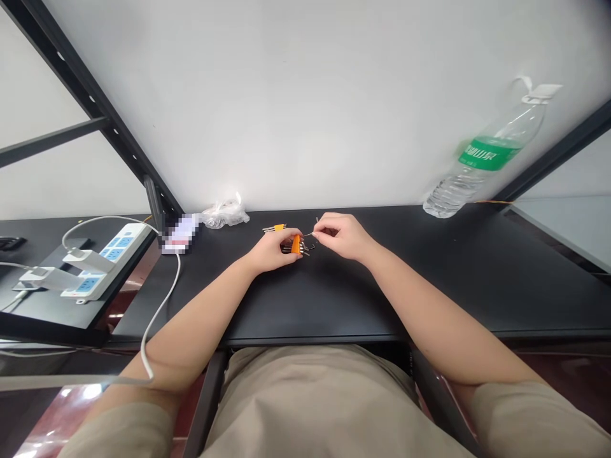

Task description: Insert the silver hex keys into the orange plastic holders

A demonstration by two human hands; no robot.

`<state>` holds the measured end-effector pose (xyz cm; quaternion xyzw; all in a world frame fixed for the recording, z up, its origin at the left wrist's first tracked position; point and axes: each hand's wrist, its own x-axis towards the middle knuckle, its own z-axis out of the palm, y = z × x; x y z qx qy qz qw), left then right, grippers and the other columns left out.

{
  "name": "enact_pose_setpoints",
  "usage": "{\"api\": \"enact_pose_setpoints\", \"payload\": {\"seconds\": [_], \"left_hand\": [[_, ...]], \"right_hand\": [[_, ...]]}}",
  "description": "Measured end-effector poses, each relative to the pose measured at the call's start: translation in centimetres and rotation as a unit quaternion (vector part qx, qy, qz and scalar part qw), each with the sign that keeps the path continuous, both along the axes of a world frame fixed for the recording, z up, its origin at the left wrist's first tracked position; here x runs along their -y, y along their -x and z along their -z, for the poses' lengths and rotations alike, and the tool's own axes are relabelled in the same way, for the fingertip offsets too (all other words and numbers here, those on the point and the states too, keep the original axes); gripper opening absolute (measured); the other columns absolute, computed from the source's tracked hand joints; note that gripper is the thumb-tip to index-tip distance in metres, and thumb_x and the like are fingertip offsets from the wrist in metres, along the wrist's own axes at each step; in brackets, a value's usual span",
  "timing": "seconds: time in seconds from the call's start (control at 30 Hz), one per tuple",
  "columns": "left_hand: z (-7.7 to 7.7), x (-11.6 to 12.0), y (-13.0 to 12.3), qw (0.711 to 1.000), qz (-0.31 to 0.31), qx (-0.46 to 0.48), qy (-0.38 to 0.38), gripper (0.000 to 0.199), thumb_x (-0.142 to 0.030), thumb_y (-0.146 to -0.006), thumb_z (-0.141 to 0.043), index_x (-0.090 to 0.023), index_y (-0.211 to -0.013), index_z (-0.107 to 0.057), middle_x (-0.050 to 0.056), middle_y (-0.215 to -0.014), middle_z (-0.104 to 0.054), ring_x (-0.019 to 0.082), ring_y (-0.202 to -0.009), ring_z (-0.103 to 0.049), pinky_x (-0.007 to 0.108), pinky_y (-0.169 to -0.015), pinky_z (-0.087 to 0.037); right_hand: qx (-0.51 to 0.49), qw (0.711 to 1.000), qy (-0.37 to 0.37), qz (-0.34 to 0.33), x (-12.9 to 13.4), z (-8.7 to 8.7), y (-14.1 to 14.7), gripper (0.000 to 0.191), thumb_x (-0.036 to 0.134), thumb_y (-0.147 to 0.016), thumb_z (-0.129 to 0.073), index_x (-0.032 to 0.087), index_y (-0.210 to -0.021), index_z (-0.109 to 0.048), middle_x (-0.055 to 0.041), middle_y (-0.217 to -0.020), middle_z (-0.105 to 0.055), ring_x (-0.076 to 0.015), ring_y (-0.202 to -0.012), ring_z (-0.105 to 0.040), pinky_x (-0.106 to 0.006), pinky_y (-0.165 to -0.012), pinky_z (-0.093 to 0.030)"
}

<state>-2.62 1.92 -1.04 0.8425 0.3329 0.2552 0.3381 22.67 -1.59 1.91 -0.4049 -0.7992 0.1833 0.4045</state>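
Note:
My left hand [273, 251] is wrapped round an orange hex key holder [296, 244], from which several thin metal keys stick out at the right. Another orange piece [279, 227] with metal rods shows just beyond this hand; whether both belong to one holder I cannot tell. Close by on the right, my right hand [344, 235] pinches a thin, bent metal rod that looks like a hex key [309, 234]. Its one end points toward the orange holder. Whether it touches the holder is too small to make out.
A crumpled clear plastic bag [225, 212] lies by the wall, left of my hands. A large water bottle [484, 152] stands at the back right. On the left are a white power strip [107, 261] with plugs and a white cable [165, 299] crossing my left forearm. The black table [310, 305] ends near my body.

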Motion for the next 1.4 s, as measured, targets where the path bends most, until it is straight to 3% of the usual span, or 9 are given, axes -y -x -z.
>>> {"api": "enact_pose_setpoints", "payload": {"seconds": [0.6, 1.13, 1.3, 1.4], "left_hand": [[0.03, -0.06, -0.06, 1.000, -0.001, -0.007, -0.013, 0.050, -0.037, -0.081, -0.075, -0.025, -0.129, -0.065, 0.004, -0.117, -0.074, 0.022, -0.106, -0.071, 0.036, -0.098, -0.060], [-0.13, -0.02, 0.10, 1.000, -0.006, -0.007, -0.006, 0.054, -0.038, -0.080, -0.077, -0.025, -0.130, -0.066, 0.005, -0.120, -0.073, 0.022, -0.107, -0.071, 0.037, -0.099, -0.060], [-0.34, 0.32, 0.09, 1.000, 0.019, -0.002, 0.011, 0.053, -0.042, -0.081, -0.079, -0.025, -0.130, -0.068, 0.005, -0.120, -0.073, 0.023, -0.109, -0.070, 0.038, -0.101, -0.058], [-0.43, 0.52, -0.08, 1.000, 0.021, -0.017, -0.016, 0.058, -0.044, -0.078, -0.083, -0.025, -0.131, -0.069, 0.007, -0.123, -0.073, 0.026, -0.113, -0.069, 0.041, -0.103, -0.057]], "right_hand": [[0.026, 0.999, -0.018, -0.037, 0.39, -0.07, 0.25, 0.013, 0.022, -0.091, -0.065, 0.022, -0.080, -0.072, -0.0027, -0.084, -0.065, -0.0148, -0.067, -0.055, -0.032, -0.063, -0.043], [0.036, 0.999, 0.003, -0.024, 0.12, -0.03, -0.19, 0.020, 0.032, -0.096, -0.063, 0.023, -0.085, -0.077, -0.0043, -0.086, -0.068, -0.0168, -0.069, -0.057, -0.033, -0.065, -0.044], [0.077, 0.996, -0.002, -0.050, -0.25, 0.44, -0.48, 0.022, 0.029, -0.097, -0.062, 0.026, -0.089, -0.082, -0.0047, -0.093, -0.071, -0.0189, -0.078, -0.063, -0.035, -0.073, -0.048], [0.114, 0.991, -0.013, -0.063, -0.34, 0.81, -0.17, 0.023, 0.026, -0.098, -0.060, 0.026, -0.089, -0.082, -0.0041, -0.093, -0.071, -0.0188, -0.079, -0.063, -0.034, -0.074, -0.048]]}}
